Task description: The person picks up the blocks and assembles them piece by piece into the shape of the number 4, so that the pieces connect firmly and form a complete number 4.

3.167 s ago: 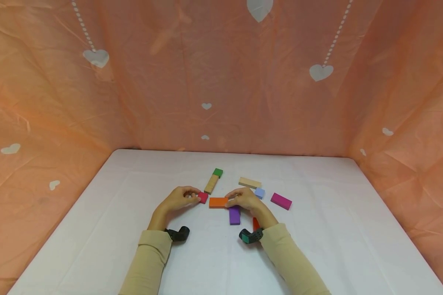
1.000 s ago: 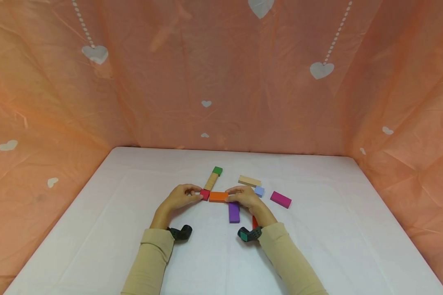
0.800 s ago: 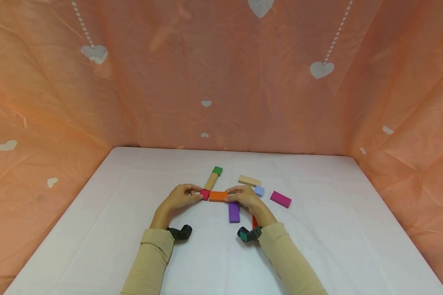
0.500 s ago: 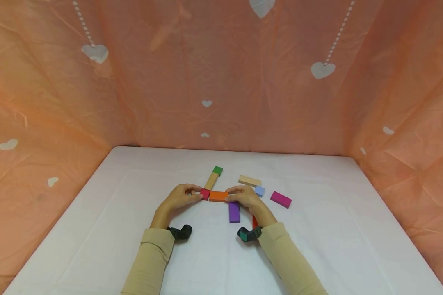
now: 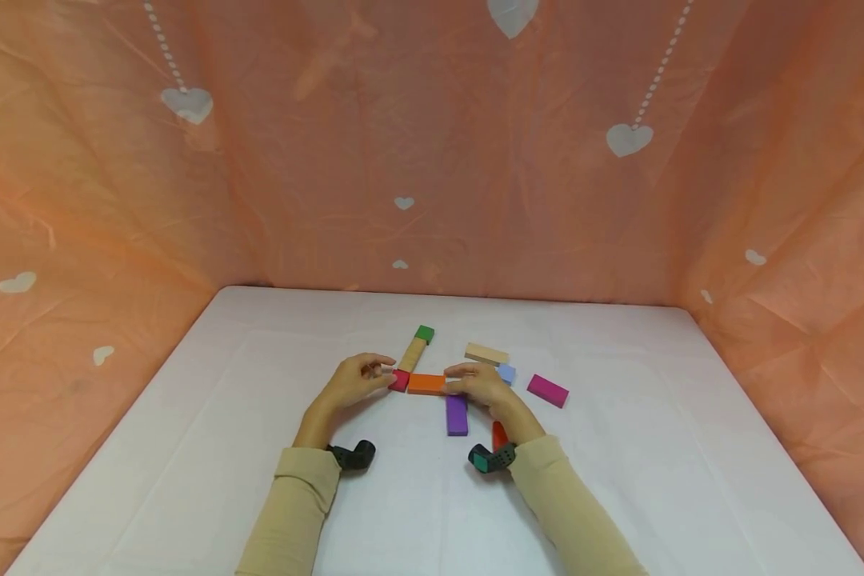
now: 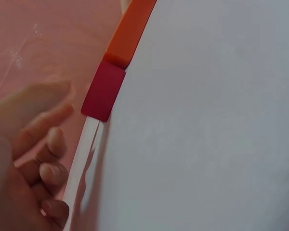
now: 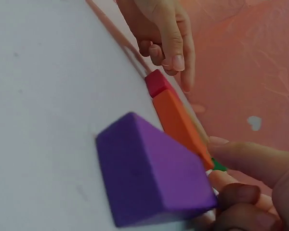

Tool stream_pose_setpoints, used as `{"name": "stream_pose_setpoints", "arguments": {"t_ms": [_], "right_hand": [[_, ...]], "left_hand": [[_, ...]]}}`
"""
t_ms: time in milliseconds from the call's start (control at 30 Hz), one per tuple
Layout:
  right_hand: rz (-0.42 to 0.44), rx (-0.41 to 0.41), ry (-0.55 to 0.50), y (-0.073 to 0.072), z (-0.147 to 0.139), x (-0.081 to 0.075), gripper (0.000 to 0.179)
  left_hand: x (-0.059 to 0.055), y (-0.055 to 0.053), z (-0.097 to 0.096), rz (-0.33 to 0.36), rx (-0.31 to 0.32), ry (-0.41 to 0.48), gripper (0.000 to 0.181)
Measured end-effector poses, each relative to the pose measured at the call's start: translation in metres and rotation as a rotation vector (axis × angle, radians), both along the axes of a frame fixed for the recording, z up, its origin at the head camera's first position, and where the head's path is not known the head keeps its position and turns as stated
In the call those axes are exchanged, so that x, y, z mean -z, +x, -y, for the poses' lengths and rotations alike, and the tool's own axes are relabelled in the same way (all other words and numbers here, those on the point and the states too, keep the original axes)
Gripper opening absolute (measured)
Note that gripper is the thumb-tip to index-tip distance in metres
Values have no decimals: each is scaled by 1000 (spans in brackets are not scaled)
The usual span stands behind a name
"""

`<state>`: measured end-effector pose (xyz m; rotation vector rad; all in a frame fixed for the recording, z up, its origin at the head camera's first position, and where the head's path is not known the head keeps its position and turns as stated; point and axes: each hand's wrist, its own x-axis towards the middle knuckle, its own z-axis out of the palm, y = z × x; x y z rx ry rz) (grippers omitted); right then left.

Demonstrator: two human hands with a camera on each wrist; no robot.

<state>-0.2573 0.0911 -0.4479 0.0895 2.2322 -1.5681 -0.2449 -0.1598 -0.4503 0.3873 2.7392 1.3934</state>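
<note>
My left hand [image 5: 353, 382] hovers beside a small red block [image 5: 399, 380]; the left wrist view shows a gap between its fingers [image 6: 43, 125] and the red block [image 6: 104, 91]. That block lies end to end with a longer orange block [image 5: 426, 385]. At the orange block's right end is my right hand [image 5: 481, 384], its thumb and index finger spread apart and the fingertips right at the block's end. A purple block [image 5: 457, 416] lies just below the right fingers and looms large in the right wrist view. From the red block, a tan block [image 5: 413, 354] runs up to a green block [image 5: 425, 334].
Right of the hands lie another tan block [image 5: 486, 354], a light blue block [image 5: 506, 374] and a magenta block [image 5: 548, 390]. A bright red-orange block [image 5: 500, 436] is partly hidden under my right wrist. Orange cloth with hearts [image 5: 432, 160] surrounds the white table [image 5: 619, 480].
The red and orange blocks moved up against the tan block's lower end, then stayed there. Just now both hands loosened: left fingers lifted off the red block, right fingers drew slightly right off the orange one.
</note>
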Motion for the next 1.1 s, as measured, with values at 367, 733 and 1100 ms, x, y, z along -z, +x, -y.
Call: {"name": "stream_pose_setpoints", "arguments": {"t_ms": [367, 733, 1100], "right_hand": [[-66, -94, -71, 6, -27, -10, 42], [-220, 45, 45, 3, -59, -16, 42], [-103, 193, 14, 4, -72, -19, 47]], "left_hand": [[7, -2, -11, -26, 77, 139, 32], [14, -5, -16, -25, 56, 159, 32], [14, -6, -20, -11, 34, 77, 38]]}}
